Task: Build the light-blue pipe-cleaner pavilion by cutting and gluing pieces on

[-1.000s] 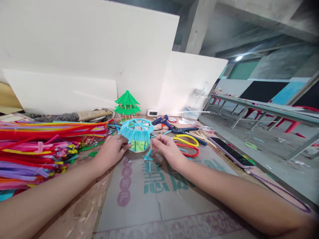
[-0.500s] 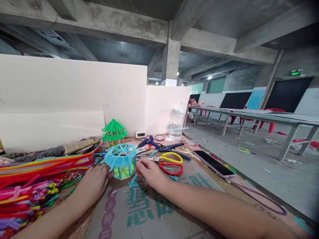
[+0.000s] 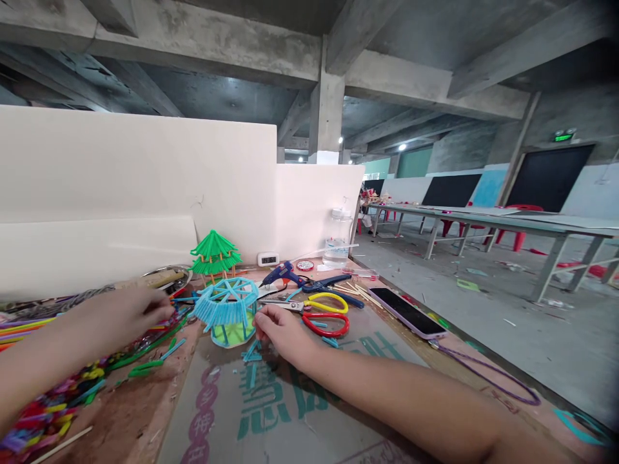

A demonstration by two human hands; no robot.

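Blue hut (image 3: pixel 226 311) made of fuzzy sticks stands on the table (image 3: pixel 145 412), at the far edge of a cardboard sheet (image 3: pixel 290 412) with green letters. It has a round blue roof and a green floor. The right hand (image 3: pixel 278 328) rests on the cardboard just beside the hut, on its right. Its fingers are curled, with the fingertips at the hut's base; I cannot tell if they pinch anything. Small blue stick bits (image 3: pixel 252 353) lie under that hand.

The left hand (image 3: pixel 126 311) is away from the hut, to the left. It reaches over the pile of colored sticks (image 3: pixel 43 399). Its fingers are bent over the sticks, but it is blurry, so I cannot tell if it grips one.

Behind the blue hut stands a green hut (image 3: pixel 214 252). Right of the hut lie yellow scissors (image 3: pixel 329 301) and red scissors (image 3: pixel 331 324), close together. A blue glue gun (image 3: pixel 283 274) lies behind them. A phone (image 3: pixel 405 312) lies farther right, near the table edge. A purple cord (image 3: pixel 488 374) runs from it. White boards (image 3: pixel 145 174) stand at the back.
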